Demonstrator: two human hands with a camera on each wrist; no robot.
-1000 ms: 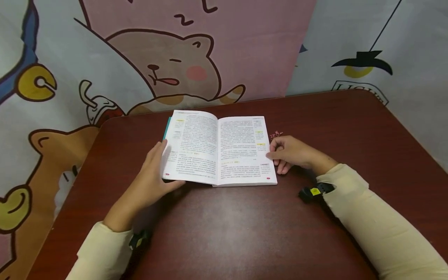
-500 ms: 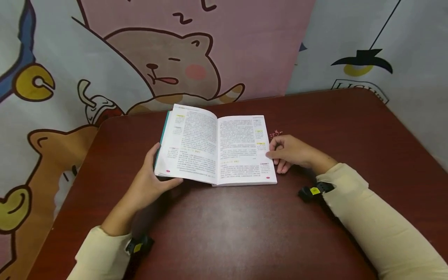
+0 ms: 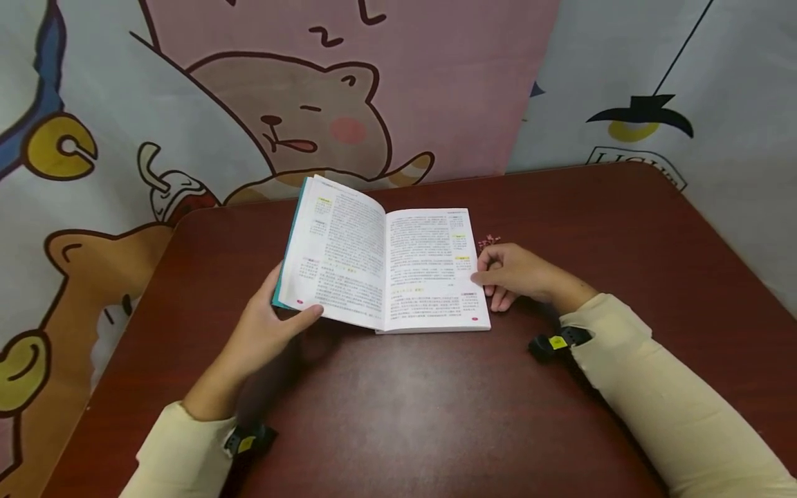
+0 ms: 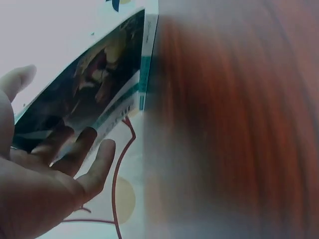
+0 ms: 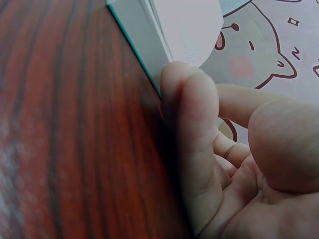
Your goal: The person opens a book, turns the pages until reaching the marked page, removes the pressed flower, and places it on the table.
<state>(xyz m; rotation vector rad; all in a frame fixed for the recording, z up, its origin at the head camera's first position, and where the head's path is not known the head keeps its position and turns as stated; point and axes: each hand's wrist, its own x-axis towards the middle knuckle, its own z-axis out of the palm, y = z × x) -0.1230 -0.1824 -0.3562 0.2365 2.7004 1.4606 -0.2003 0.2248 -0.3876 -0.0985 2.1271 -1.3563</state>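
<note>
An open book [image 3: 398,270] with a teal cover lies on a dark red table [image 3: 436,415]. My left hand [image 3: 268,328] grips its left half, thumb on the page and fingers under the cover, and that half is tilted up off the table. The left wrist view shows the fingers [image 4: 75,154] beneath the raised cover [image 4: 94,84]. My right hand [image 3: 517,273] holds the right edge, fingers curled and thumb on the page margin. In the right wrist view a finger [image 5: 194,124] lies along the page block [image 5: 144,45].
A small pink cluster [image 3: 490,241] lies on the table just behind the right hand. Cartoon-printed cloth [image 3: 299,117] hangs behind the table's far edge. Bare tabletop stretches in front of the book and to its right.
The left hand has lifted the book's left half, which now stands steeper with more teal cover showing. The right hand and right page have stayed put.
</note>
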